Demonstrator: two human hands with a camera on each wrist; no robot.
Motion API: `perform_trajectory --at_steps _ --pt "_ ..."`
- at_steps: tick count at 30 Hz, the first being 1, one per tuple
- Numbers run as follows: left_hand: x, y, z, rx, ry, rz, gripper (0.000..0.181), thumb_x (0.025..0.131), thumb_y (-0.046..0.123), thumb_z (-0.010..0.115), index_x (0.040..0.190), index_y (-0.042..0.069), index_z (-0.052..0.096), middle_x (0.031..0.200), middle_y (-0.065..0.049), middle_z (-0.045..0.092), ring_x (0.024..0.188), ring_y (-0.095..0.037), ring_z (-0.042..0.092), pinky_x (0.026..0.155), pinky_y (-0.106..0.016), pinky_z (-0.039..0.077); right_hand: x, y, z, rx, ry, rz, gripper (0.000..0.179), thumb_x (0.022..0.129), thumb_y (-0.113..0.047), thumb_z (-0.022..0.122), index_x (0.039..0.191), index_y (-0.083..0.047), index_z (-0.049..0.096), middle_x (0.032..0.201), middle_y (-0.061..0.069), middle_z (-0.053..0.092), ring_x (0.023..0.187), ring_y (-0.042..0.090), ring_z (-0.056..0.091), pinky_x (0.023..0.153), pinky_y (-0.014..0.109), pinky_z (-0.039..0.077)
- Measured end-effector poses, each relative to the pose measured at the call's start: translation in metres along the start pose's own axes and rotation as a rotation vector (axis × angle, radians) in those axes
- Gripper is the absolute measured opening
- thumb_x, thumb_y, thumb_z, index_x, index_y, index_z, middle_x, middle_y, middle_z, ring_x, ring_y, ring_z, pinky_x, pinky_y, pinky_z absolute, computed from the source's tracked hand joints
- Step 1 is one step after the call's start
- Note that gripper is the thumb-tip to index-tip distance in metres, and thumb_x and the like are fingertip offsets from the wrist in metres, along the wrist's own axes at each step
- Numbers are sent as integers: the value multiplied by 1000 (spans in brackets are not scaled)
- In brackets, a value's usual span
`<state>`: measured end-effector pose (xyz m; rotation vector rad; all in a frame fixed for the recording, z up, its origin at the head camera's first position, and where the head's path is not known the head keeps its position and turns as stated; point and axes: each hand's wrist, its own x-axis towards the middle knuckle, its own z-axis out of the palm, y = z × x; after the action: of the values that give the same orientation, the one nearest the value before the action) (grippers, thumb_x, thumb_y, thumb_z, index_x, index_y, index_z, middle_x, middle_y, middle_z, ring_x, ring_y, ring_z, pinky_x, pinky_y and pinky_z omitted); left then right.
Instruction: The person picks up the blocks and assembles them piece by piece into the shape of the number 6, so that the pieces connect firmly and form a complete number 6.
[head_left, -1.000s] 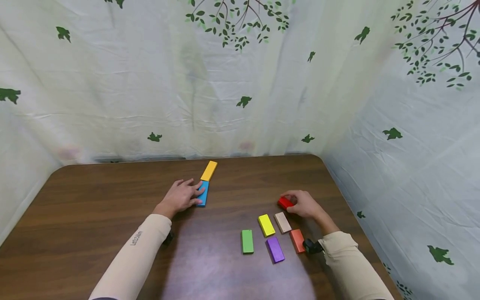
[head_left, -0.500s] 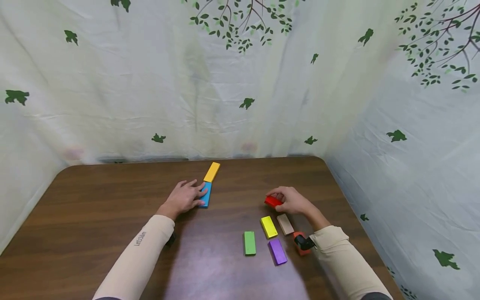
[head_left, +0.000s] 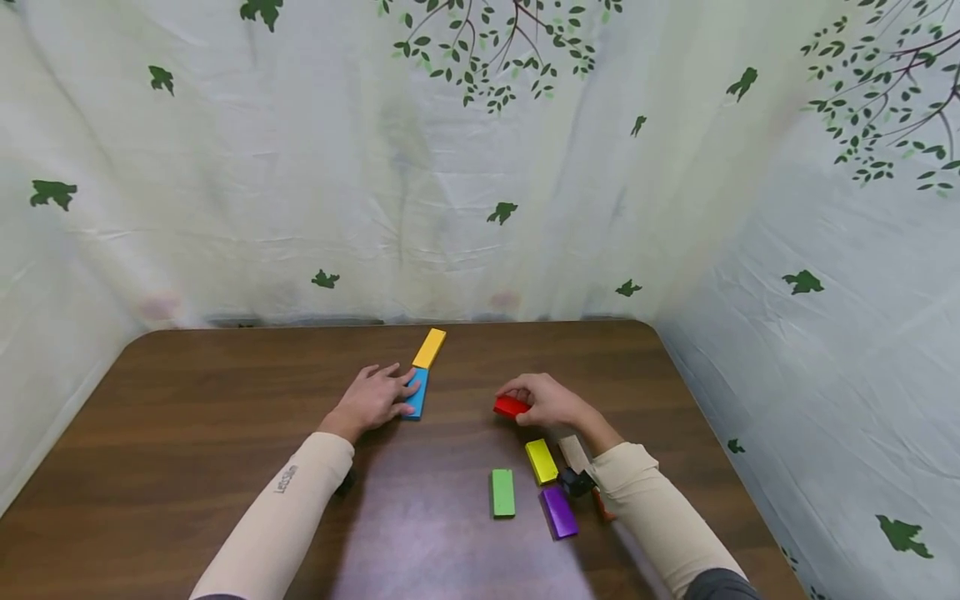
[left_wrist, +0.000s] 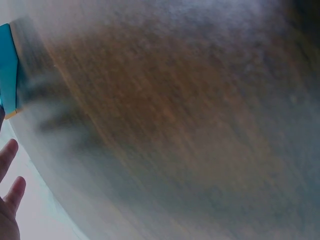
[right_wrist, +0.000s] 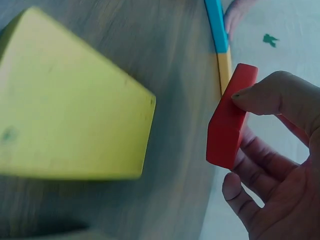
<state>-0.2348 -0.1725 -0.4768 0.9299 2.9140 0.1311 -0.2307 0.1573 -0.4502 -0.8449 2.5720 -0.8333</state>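
In the head view my left hand (head_left: 369, 402) lies with fingers spread, thumb and fingertips resting on a flat blue block (head_left: 417, 398). An orange-yellow block (head_left: 430, 348) continues from the blue one's far end, angled slightly to the right. My right hand (head_left: 558, 403) pinches a red block (head_left: 512, 407) between thumb and fingers. The right wrist view shows the thumb on one face of this red block (right_wrist: 231, 120), fingers behind it. Only part of the blue block (left_wrist: 7, 70) and some fingers appear in the left wrist view.
Below my right hand are a yellow block (head_left: 542, 462), a green block (head_left: 503, 493), a purple block (head_left: 558, 512) and a pale wooden block (head_left: 573, 452). An orange-red block (head_left: 604, 505) is mostly hidden by the right wrist. A leaf-patterned curtain (head_left: 442, 242) hangs behind the brown table (head_left: 225, 392).
My right hand has carried the red block leftward, toward the blue and orange-yellow blocks. The left hand stays on the blue block. The right wrist now covers most of the orange-red block.
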Motion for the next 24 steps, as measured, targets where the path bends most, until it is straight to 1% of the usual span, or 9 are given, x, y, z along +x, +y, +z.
perform_trajectory --at_steps 8,15,20,24 --pt "2 0 -2 -6 8 -1 56 90 39 64 138 11 54 146 -13 45 134 -43 39 104 -62 29 23 -11 11 -36 -50 -72 43 80 -2 68 122 -10 66 114 6 63 94 18 55 83 32 49" --pt "4 -2 1 14 -20 -9 55 91 39 62 140 14 52 148 -10 43 135 -40 37 105 -60 29 39 -21 25 -58 -87 -127 44 79 -4 71 122 -12 66 109 2 62 89 15 53 78 27 46" --pt "4 -3 2 13 -29 -18 56 91 40 62 140 14 52 148 -10 43 135 -40 37 105 -60 29 51 -31 34 -56 -111 -147 44 79 -5 71 122 -13 66 107 1 62 88 13 52 77 25 46" --pt "3 -2 1 6 -33 -26 57 91 40 62 140 14 51 148 -10 43 135 -40 37 106 -60 29 59 -38 40 -65 -125 -164 44 79 -4 71 122 -12 66 102 -1 60 84 13 51 73 23 45"
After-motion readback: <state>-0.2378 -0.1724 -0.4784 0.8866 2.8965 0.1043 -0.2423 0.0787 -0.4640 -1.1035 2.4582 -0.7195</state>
